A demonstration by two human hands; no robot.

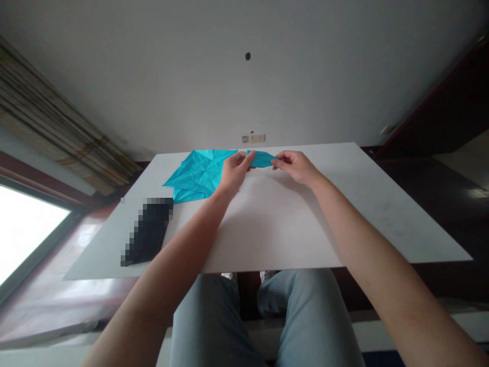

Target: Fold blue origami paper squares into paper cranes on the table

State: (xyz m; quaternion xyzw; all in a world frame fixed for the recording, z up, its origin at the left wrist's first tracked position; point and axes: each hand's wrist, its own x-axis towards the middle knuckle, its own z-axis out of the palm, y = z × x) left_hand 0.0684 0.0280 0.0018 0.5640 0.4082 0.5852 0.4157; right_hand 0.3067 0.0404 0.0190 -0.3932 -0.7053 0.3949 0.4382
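Observation:
A small folded piece of blue paper is held up over the far part of the white table, stretched between both hands. My left hand is closed on its left end, with the thumb lying across the front. At the paper's pointed right end, my right hand pinches the tip between thumb and fingers. Creased sheets of the same blue paper lie flat on the table just left of my left hand, which partly covers their right side.
On the white table, a dark, blurred-out flat object rests near the left edge. The wall with a socket strip rises behind the table. A curtain hangs at the left, and my knees are below the front edge.

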